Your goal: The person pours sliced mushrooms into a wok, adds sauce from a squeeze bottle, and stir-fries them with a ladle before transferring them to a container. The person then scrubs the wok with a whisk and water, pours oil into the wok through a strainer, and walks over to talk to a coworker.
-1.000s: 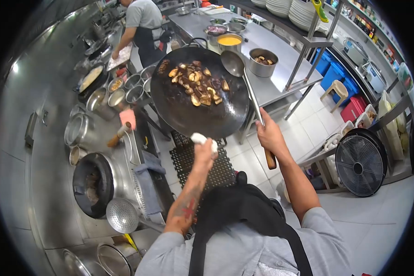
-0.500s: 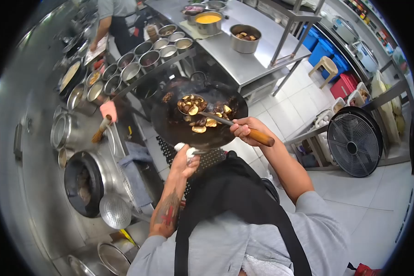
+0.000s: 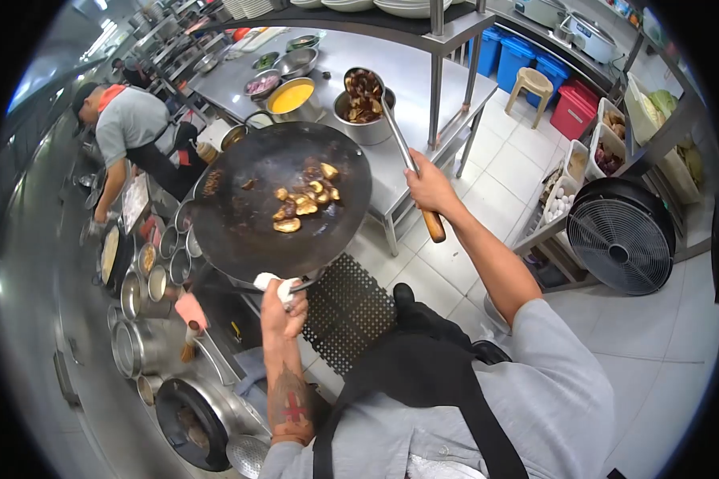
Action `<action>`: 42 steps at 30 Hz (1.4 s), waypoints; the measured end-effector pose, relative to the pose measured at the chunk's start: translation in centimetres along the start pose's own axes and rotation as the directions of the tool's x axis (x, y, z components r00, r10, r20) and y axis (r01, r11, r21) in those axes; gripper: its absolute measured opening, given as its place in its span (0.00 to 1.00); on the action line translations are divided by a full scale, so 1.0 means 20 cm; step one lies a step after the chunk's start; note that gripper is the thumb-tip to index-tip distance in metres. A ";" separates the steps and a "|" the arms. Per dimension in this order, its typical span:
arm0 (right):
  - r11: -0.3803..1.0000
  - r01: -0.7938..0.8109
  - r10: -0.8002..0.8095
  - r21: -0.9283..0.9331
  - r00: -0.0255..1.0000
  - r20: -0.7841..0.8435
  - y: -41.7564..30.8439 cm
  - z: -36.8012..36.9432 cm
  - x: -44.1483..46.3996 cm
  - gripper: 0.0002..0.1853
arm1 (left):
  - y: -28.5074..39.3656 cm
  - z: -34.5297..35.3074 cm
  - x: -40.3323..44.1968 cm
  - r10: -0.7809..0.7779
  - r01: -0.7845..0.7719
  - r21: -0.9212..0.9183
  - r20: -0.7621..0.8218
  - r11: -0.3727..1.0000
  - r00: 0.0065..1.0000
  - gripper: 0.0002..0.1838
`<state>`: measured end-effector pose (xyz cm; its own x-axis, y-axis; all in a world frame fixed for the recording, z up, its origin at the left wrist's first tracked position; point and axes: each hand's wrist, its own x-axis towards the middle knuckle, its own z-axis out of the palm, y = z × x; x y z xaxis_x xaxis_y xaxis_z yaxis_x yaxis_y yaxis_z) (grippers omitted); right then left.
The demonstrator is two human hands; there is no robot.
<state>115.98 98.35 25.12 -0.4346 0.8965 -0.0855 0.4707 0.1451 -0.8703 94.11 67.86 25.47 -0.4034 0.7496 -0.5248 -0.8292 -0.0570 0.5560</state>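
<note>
A dark wok point(image 3: 248, 215) is held up by my left hand point(image 3: 284, 307), which is closed on its near handle through a white cloth point(image 3: 270, 281). Browned pieces of food point(image 3: 303, 199) lie in the wok's right half. My right hand point(image 3: 431, 185) grips a long-handled ladle point(image 3: 399, 137) with a wooden end. The ladle's bowl, heaped with the same browned food, is over a steel pot point(image 3: 369, 134) on the steel table point(image 3: 399, 68). More pieces show in that pot.
Beside the pot stands a pot of yellow liquid point(image 3: 291, 97). A co-worker point(image 3: 136, 128) bends over the left counter. Steel containers point(image 3: 158, 281) line that counter, with a second wok point(image 3: 190, 423) nearer. A black fan point(image 3: 621, 243) stands at right, a stool point(image 3: 533, 88) behind.
The wok has risen toward the steel table. My right hand has carried the ladle, full of food, from the wok to over the pot. Less food lies in the wok.
</note>
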 end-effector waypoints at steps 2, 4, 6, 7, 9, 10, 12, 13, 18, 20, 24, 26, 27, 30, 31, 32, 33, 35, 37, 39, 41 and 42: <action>0.995 0.062 -0.063 -0.074 0.998 -0.006 0.14 -0.04 0.17 0.30 | 0.08 0.03 0.14 -0.018 0.022 -0.066 0.053 0.998 0.998 0.14; 0.980 0.129 -0.131 -0.152 0.991 -0.002 0.23 -0.09 0.32 0.30 | 0.15 0.15 0.21 0.037 -0.037 -0.024 0.028 0.999 0.999 0.13; 0.792 0.251 -0.333 -0.557 0.942 -0.049 0.31 -0.09 0.35 0.30 | 0.22 0.20 0.32 0.050 -0.050 0.003 0.040 0.999 0.998 0.12; 0.779 0.277 -0.380 -0.563 0.922 -0.072 0.28 -0.12 0.33 0.32 | 0.25 0.23 0.37 0.064 -0.065 0.016 0.041 0.998 0.997 0.11; 0.790 0.352 -0.435 -0.502 0.899 -0.055 0.21 -0.16 0.27 0.32 | 0.32 0.30 0.50 0.097 -0.099 0.071 0.020 0.993 0.995 0.10; 0.796 0.416 -0.484 -0.439 0.874 -0.048 0.20 -0.15 0.24 0.32 | 0.34 0.33 0.58 0.099 -0.101 0.071 0.022 0.992 0.995 0.10; 0.853 0.468 -0.493 -0.233 0.868 -0.063 0.17 -0.05 0.14 0.33 | 0.39 0.39 0.73 0.146 -0.154 0.162 0.062 0.975 0.987 0.11; 0.870 0.464 -0.475 -0.166 0.880 -0.026 0.21 0.02 0.12 0.33 | 0.41 0.46 0.78 0.148 -0.158 0.120 0.090 0.980 0.985 0.12; 0.918 0.389 -0.384 -0.084 0.921 0.070 0.08 0.16 0.22 0.32 | 0.57 0.59 1.03 0.091 -0.106 0.071 0.185 0.992 0.978 0.11; 0.955 0.281 -0.278 -0.101 0.960 0.039 -0.05 0.17 0.40 0.31 | 0.64 0.58 1.13 0.151 -0.185 0.235 0.158 0.954 0.976 0.11; 0.950 0.293 -0.300 -0.110 0.952 -0.057 -0.42 0.26 0.82 0.31 | 0.82 0.58 1.29 0.148 -0.215 0.308 0.226 0.927 0.963 0.09; 0.973 0.218 -0.220 -0.075 0.975 -0.025 -0.54 0.35 0.93 0.31 | 0.88 0.53 1.42 0.162 -0.231 0.311 0.234 0.922 0.959 0.08; 0.950 0.305 -0.308 -0.068 0.951 -0.033 -0.53 0.41 0.98 0.31 | 0.91 0.52 1.48 0.171 -0.243 0.319 0.239 0.916 0.956 0.08; 0.858 0.498 -0.508 -0.126 0.859 -0.066 -0.35 0.52 0.99 0.30 | 1.03 0.57 1.54 0.175 -0.264 0.330 0.274 0.906 0.946 0.07; 0.859 0.446 -0.462 -0.250 0.887 -0.006 -0.27 0.51 0.94 0.30 | 1.06 0.60 1.56 0.171 -0.250 0.363 0.236 0.898 0.957 0.08; 0.842 0.393 -0.404 -0.369 0.913 0.050 -0.19 0.48 0.90 0.31 | 1.09 0.62 1.61 0.163 -0.240 0.370 0.229 0.898 0.960 0.08; 0.811 0.395 -0.415 -0.432 0.908 0.052 -0.13 0.42 0.86 0.32 | 1.13 0.62 1.65 0.147 -0.216 0.366 0.209 0.905 0.967 0.09; 0.783 0.387 -0.421 -0.488 0.906 0.042 -0.06 0.28 0.81 0.32 | 1.18 0.65 1.69 0.133 -0.209 0.379 0.217 0.902 0.967 0.12; 0.692 0.359 -0.417 -0.626 0.907 0.060 0.02 0.13 0.77 0.34 | 1.20 0.69 1.71 0.132 -0.200 0.383 0.197 0.902 0.971 0.13; 0.644 0.370 -0.458 -0.669 0.887 0.050 0.11 -0.02 0.74 0.35 | 1.19 0.72 1.75 0.150 -0.206 0.364 0.176 0.908 0.973 0.13; 0.649 0.352 -0.447 -0.674 0.894 0.037 0.15 -0.15 0.66 0.35 | 1.18 0.73 1.78 0.158 -0.213 0.391 0.168 0.896 0.973 0.12; 0.645 0.327 -0.421 -0.691 0.906 0.035 0.16 -0.21 0.63 0.35 | 1.18 0.73 1.80 0.164 -0.215 0.390 0.160 0.895 0.973 0.11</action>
<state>115.21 111.92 23.18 -0.6190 0.7367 0.2720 0.6920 0.6755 -0.2546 65.68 103.10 29.06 -0.4669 0.8259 -0.3161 -0.5046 0.0447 0.8622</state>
